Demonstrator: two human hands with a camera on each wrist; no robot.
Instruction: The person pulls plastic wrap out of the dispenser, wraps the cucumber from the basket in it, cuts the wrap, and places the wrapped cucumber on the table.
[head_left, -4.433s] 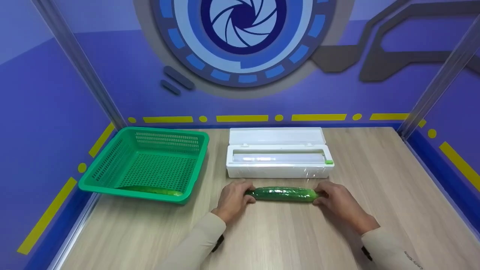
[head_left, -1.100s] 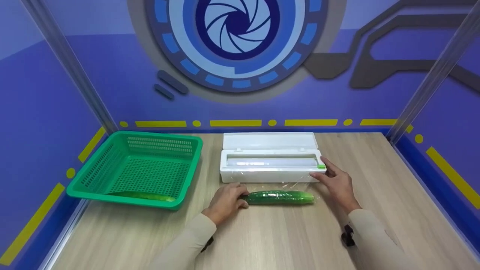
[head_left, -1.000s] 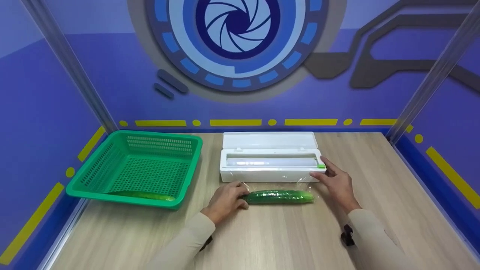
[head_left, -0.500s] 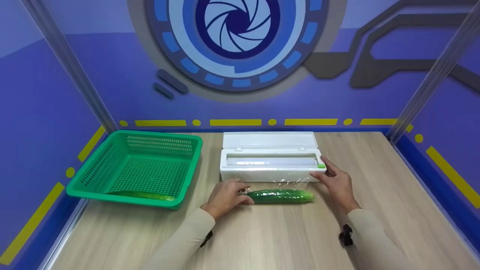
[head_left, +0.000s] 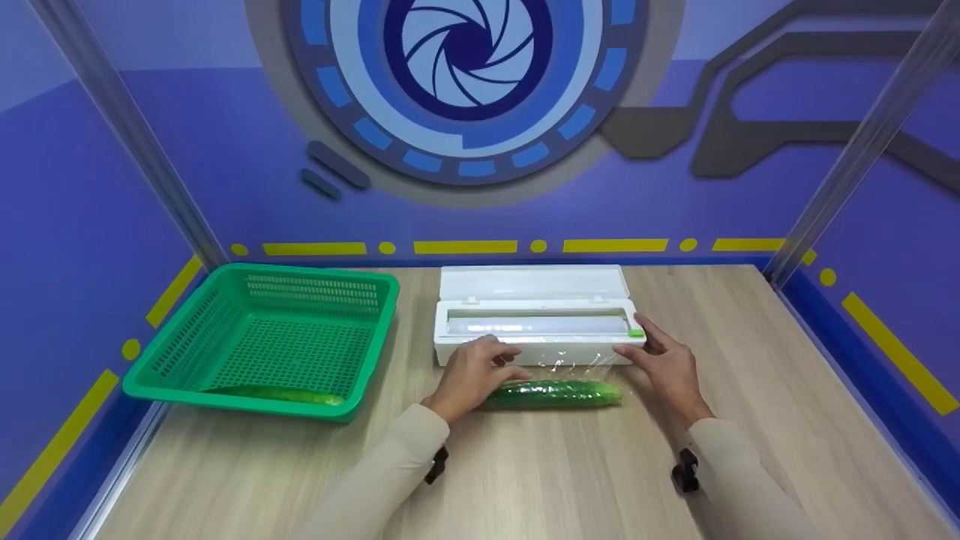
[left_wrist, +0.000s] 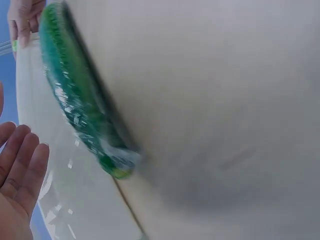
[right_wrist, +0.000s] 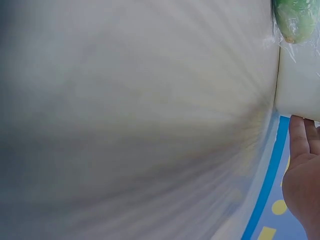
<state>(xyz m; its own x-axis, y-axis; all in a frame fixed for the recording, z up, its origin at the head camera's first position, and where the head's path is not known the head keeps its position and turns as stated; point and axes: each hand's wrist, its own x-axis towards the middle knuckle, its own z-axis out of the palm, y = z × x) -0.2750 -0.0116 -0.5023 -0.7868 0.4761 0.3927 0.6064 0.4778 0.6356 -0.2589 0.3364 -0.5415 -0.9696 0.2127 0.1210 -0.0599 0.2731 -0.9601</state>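
Observation:
A cucumber (head_left: 559, 394) wrapped in cling film lies on the table in front of a white cling film dispenser (head_left: 536, 351). Clear film stretches from the cucumber up to the dispenser's front. My left hand (head_left: 472, 375) hovers over the cucumber's left end, fingers loosely bent and holding nothing; the left wrist view shows its fingers (left_wrist: 22, 165) apart from the cucumber. My right hand (head_left: 667, 369) grips the dispenser's right end, thumb at the front and fingers round the side, next to the green slider (head_left: 636, 333). The dispenser's lid (head_left: 532, 282) is folded back, with the film roll (head_left: 536, 325) showing.
At the left stands a green plastic basket (head_left: 386, 330) with another cucumber (head_left: 281, 394) along its near side. Blue-purple panels (head_left: 217, 157) enclose the wooden table (head_left: 547, 480) at the back and sides.
My left hand has let go of the cucumber's left end and moved up and right towards the dispenser. My right hand, earlier at the cucumber's right end, now holds the dispenser's right end.

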